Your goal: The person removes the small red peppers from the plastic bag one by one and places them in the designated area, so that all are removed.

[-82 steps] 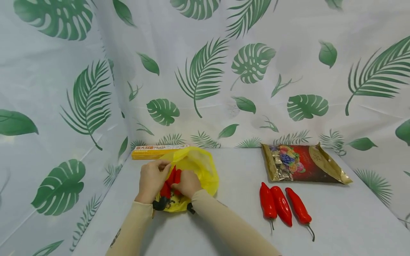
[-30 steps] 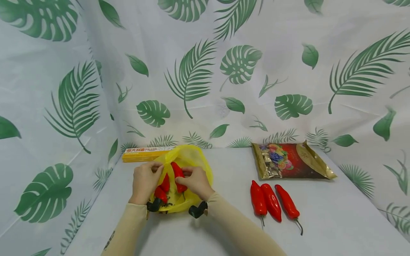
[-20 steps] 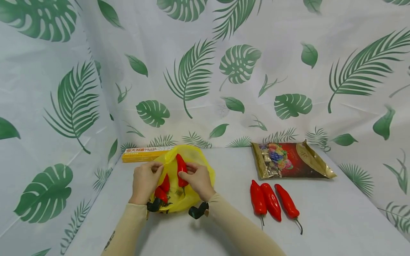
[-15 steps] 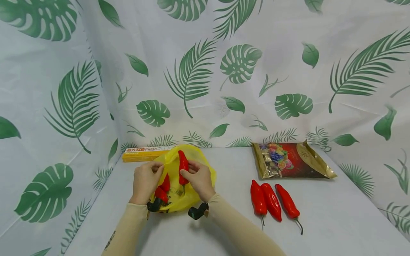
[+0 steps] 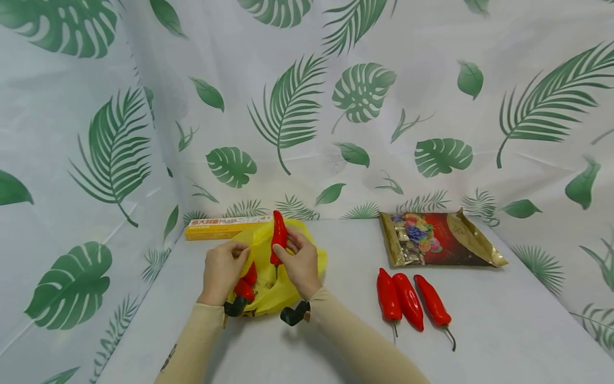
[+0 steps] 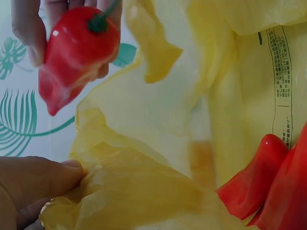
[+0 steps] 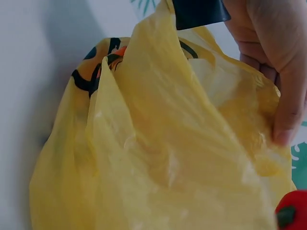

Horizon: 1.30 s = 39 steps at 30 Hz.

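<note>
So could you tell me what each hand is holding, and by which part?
The right hand pinches a red pepper at its lower, stem end, tip up. The left hand grips the yellow bag by its rim.

Both my forearms reach in from near edge, beige sleeves to wrists, angled toward left part of scene. My left hand [image 5: 221, 269] low, back of hand up, thumb and fingers pinched together at far side. My right hand [image 5: 298, 262] just right of it, raised slightly higher, fingers curled, thumb and fingertips [image 6: 33, 38] pinching. Hands near each other, not touching.
</note>
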Available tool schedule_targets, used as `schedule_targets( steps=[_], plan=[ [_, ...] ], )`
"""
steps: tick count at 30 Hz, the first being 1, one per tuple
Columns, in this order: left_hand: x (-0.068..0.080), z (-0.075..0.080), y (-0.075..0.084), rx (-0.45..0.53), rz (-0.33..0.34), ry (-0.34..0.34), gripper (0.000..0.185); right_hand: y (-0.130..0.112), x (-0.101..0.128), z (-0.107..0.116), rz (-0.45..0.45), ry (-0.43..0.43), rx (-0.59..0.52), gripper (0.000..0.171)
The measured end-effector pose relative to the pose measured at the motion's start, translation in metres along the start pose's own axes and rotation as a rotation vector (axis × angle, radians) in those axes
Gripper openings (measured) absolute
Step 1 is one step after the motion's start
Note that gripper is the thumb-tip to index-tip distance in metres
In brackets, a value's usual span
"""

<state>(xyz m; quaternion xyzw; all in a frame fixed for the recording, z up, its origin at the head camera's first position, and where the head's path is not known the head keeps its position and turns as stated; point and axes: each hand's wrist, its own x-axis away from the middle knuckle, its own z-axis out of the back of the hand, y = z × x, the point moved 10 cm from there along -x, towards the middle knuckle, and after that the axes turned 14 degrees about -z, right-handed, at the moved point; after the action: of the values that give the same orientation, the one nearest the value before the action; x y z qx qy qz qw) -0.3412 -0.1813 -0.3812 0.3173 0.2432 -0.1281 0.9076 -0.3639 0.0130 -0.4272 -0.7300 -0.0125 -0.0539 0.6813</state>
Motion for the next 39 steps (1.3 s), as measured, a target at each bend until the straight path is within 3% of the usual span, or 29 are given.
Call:
schedule_targets(
  steps=[11, 20, 31, 39],
  plan=[
    [0.000, -0.001, 0.002, -0.004, -0.005, -0.003, 0.019, -0.011, -0.004, -0.018, 0.056, -0.045, 0.017, 0.060],
    [0.000, -0.001, -0.003, -0.003, 0.006, 0.000, 0.020, -0.020, -0.002, -0.011, 0.069, -0.043, 0.006, 0.063],
    [-0.001, -0.004, -0.009, -0.001, 0.019, -0.009, 0.020, -0.029, 0.010, 0.007, 0.178, -0.049, 0.258, 0.060],
    [-0.002, 0.001, -0.010, -0.012, 0.018, 0.003, 0.021, -0.030, 0.024, 0.036, 0.211, 0.017, 0.417, 0.061]
  ],
)
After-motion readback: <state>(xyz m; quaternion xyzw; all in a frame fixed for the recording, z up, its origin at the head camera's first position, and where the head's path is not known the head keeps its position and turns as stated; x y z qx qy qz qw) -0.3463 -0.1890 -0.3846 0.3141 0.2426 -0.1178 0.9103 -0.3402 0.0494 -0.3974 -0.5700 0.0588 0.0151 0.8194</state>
